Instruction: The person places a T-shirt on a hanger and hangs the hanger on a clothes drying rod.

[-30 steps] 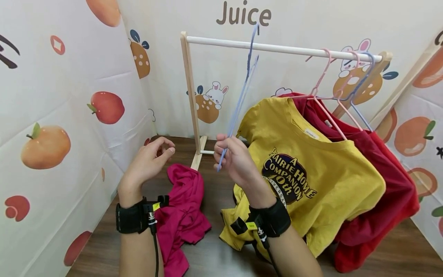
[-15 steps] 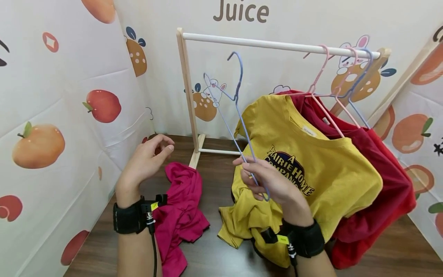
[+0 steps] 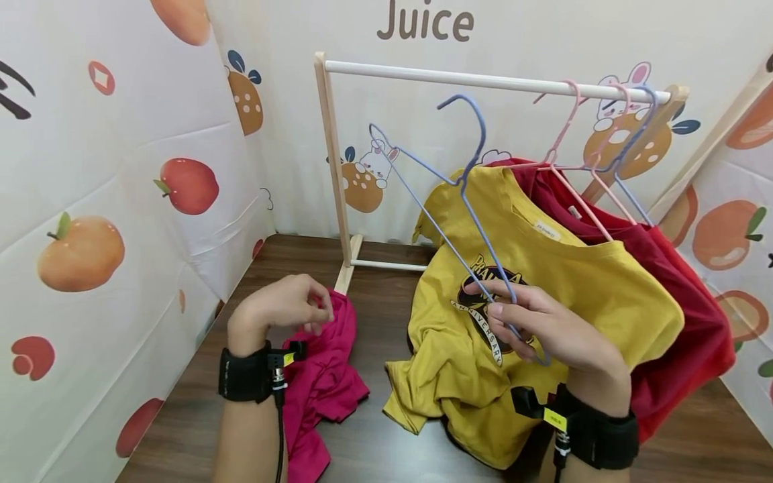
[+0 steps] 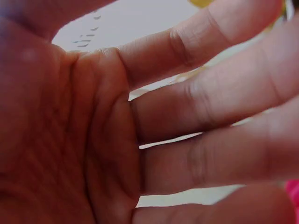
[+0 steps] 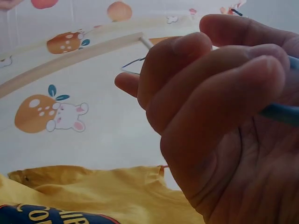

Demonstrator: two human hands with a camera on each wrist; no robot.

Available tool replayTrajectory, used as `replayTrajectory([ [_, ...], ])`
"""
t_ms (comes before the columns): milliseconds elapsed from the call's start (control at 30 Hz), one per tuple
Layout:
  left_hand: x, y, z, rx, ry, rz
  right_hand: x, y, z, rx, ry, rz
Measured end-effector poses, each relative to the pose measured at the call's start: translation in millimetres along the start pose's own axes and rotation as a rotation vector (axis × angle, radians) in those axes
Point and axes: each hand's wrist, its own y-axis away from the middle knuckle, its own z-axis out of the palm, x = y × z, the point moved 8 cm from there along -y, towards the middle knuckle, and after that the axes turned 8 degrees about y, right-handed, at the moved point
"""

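My right hand [image 3: 543,329] grips one end of a blue wire hanger [image 3: 477,211], whose hook points up and whose other end reaches to the upper left. In the right wrist view, curled fingers [image 5: 205,93] close over a blue bit of it. The hanger is bare and stands in front of a yellow printed T-shirt [image 3: 543,268]. My left hand [image 3: 286,305] hovers, loosely bent, above a crumpled magenta garment [image 3: 326,389] on the table. Nothing lies in the left palm [image 4: 70,130] in the left wrist view.
A wooden rack with a white rail [image 3: 423,74] stands at the back. Pink hangers [image 3: 564,127] and another blue hanger [image 3: 640,134] hang at its right end, bearing the yellow shirt and red garments [image 3: 694,322]. Printed cloth walls [image 3: 139,268] enclose the dark wooden table [image 3: 187,416].
My right hand has moved right and down with the blue hanger, which has turned from nearly edge-on to show its hook and frame. My left hand has shifted slightly right and down.
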Motion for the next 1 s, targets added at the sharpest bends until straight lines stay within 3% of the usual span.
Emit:
replayTrajectory([
  [133,-13.1,-19.5,20.7,-0.084,0.055,-0.094,-6,4,0,-0.003,0.026,-0.015],
  [333,-37.7,-39.3,38.6,-0.104,0.033,-0.238,-11,10,0,0.012,0.046,-0.027],
  [467,-45.5,-47.4,50.3,-0.138,0.006,-0.271,-14,13,-1,0.024,0.046,-0.031],
  [733,-37.8,-53.9,60.7,-0.201,0.027,-0.217,-17,16,-3,0.032,0.036,-0.032],
  [867,-27.9,-51.2,57.3,-0.201,0.058,-0.133,-16,17,-4,0.042,0.037,-0.033],
  [1000,-10.4,-45.7,47.6,-0.176,0.11,-0.001,-16,17,-5,0.044,0.039,-0.042],
])
